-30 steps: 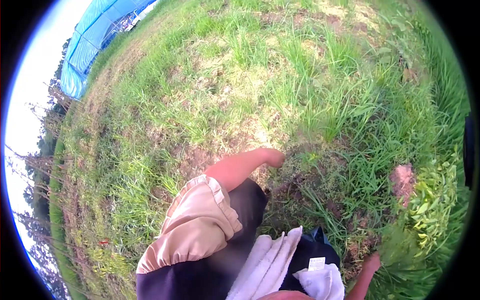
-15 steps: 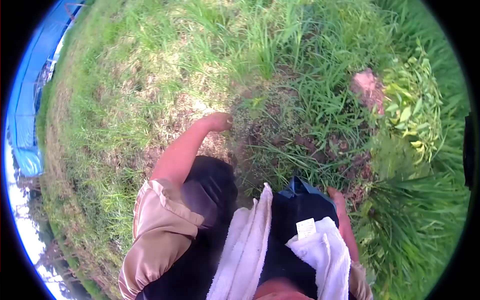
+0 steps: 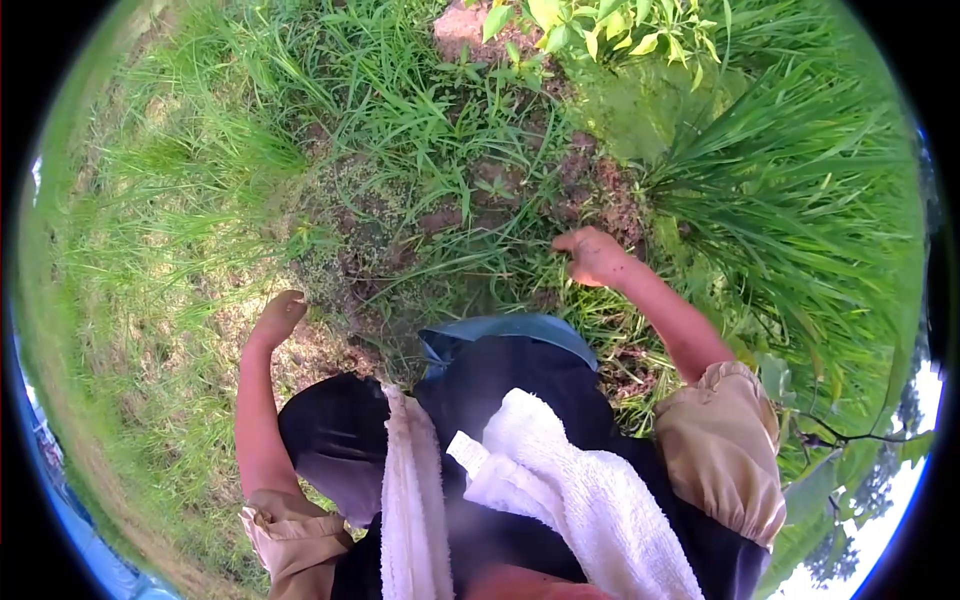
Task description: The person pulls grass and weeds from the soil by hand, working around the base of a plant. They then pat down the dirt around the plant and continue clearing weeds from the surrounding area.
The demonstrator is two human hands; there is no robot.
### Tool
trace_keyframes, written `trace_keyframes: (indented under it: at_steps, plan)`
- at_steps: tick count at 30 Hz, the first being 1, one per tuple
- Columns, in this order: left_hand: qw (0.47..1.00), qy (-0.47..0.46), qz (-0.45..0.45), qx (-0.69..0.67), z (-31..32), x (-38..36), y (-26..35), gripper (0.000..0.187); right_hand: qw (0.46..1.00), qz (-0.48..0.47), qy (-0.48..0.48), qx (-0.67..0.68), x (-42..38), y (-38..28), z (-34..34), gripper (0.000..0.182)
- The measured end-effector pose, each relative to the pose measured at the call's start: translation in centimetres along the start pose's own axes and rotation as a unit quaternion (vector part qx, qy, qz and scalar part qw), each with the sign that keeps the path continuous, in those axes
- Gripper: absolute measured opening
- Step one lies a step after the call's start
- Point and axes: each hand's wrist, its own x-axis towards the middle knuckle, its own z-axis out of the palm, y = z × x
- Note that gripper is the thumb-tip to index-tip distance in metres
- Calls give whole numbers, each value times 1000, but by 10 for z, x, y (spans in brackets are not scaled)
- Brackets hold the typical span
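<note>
Left hand (image 3: 278, 318): low, beside pale ground litter (image 3: 228, 312); fingers curled inward, contents hidden, hold cannot be told.

Green weeds (image 3: 425, 130): rooted in dark, patchy soil, between and beyond the hands.

Blue material (image 3: 535, 327): curved edge, at the front of the dark clothing (image 3: 510, 375).

White towel (image 3: 600, 500): draped over that clothing, small label attached.

Right hand (image 3: 597, 257): at the weeds' near right side; fingers partly open, loosely bent, nothing seen in them, contact unclear. Stage, as judged: reaching; a grip here would call for fingers closed low around stems.

Tall grass clump (image 3: 790, 180): upright, right of the right hand.
</note>
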Motion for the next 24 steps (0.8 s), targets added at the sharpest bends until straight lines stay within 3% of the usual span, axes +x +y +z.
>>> trace_keyframes:
  at_steps: [1, 3, 5, 8, 12, 14, 16, 19, 21, 23, 24]
  plan:
    - [1000, 2, -2, -12, 2, 2, -1, 41, 976, -19, 179, -123, 3, 6, -9, 43]
    - [1000, -5, 5, -21, 3, 6, -2, 40, 945, 102, 261, -167, 35, 28, -36, 49]
    - [999, 4, 35, -27, 8, 20, -20, 39, 916, 176, 310, -183, 65, 48, -51, 34]
    - [999, 8, 22, -29, 5, 15, -12, 38, 939, 151, 236, -197, 92, 80, -69, 25]
    - [999, -5, -4, -36, 4, 8, -11, 39, 945, 143, 220, -194, 88, 70, -56, 20]
    - [1000, -1, 9, -23, 4, 9, -14, 39, 990, -28, 94, -98, 48, 36, -27, 24]
    - [1000, 3, 20, -8, 4, 8, -17, 39, 988, -80, -127, -47, 15, 21, -3, 33]
    - [1000, -10, 20, -20, 5, 13, -15, 40, 997, -15, -58, -47, 22, 33, -21, 44]
    - [1000, -14, 14, -18, 6, 14, -10, 40, 982, 50, 184, 9, 45, 44, -33, 62]
    - [1000, -12, -13, -14, 5, 14, -1, 40, 941, 121, 317, 14, 69, 35, -52, 65]
    - [1000, -11, 1, -25, 4, 15, -3, 40, 939, 104, 327, -21, 82, 36, -58, 64]
